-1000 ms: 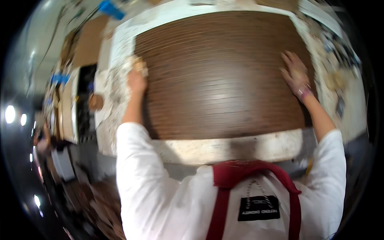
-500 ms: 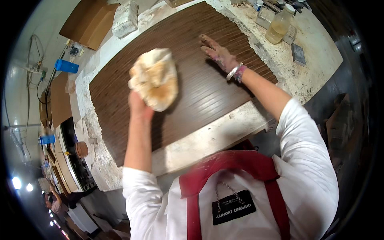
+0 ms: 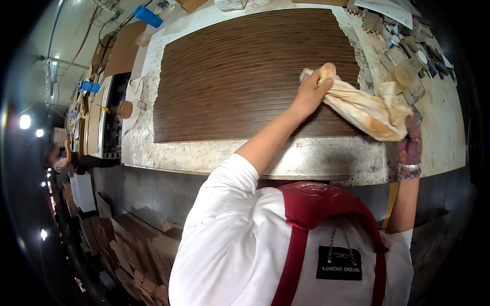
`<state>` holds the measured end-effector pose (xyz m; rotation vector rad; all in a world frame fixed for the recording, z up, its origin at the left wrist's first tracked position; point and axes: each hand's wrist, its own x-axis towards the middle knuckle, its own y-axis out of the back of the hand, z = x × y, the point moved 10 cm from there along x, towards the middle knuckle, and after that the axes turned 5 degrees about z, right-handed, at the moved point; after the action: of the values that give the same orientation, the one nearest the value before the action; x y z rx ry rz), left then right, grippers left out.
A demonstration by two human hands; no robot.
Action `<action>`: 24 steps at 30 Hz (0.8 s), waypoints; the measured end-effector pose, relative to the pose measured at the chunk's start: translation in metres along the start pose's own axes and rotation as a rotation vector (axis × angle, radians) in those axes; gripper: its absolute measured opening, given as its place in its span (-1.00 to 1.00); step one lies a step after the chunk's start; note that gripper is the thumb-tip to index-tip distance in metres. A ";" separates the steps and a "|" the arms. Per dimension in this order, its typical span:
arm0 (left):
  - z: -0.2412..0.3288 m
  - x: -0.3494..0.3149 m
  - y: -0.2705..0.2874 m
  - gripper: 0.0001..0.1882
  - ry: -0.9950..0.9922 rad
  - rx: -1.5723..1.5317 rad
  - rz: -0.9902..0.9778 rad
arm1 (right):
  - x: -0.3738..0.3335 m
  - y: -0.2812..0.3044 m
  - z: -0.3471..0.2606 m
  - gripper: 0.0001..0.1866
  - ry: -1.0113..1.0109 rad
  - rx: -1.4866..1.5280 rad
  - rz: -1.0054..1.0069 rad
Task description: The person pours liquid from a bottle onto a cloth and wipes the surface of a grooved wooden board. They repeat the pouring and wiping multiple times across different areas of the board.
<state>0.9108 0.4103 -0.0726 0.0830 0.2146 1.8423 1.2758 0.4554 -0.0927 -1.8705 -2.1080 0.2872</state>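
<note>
A stained cream cloth (image 3: 365, 109) is stretched between my two hands above the right end of a dark brown slatted panel (image 3: 245, 76). My bare left hand (image 3: 311, 94) is closed around its upper left end, over the panel. My right hand (image 3: 410, 143), in a patterned purple glove with a silver bracelet at the wrist, grips the lower right end beyond the panel's edge. The cloth partly hides its fingers. The panel lies flat on a worn, pale worktable (image 3: 214, 155), its thin strips running left to right.
A bottle of yellowish liquid (image 3: 408, 71) stands at the table's right, among blocks and small tools. A blue container (image 3: 148, 17) is at the far left, near cardboard. Cardboard boxes (image 3: 138, 229) lie below the table, and another person (image 3: 64, 160) is at the far left.
My left hand has carried the cloth rightward across the panel. My right hand has come off its open pose above the panel and now holds the cloth's other end. The view has turned.
</note>
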 end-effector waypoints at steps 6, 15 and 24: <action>0.077 -0.029 -0.128 -0.50 -0.913 0.374 -0.190 | -0.002 -0.007 -0.020 -0.56 -0.140 0.152 -0.075; 0.088 -0.014 -0.157 -0.65 -0.131 -0.305 -0.434 | 0.007 0.070 -0.016 -0.53 -0.081 -0.002 -0.093; 0.144 -0.022 -0.209 -0.64 -0.266 -0.417 -0.516 | -0.070 0.032 0.090 -0.37 -0.413 0.536 -0.021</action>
<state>1.1383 0.4594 0.0299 -0.0190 -0.3120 1.3116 1.2804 0.3949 -0.1940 -1.5555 -2.0044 1.1897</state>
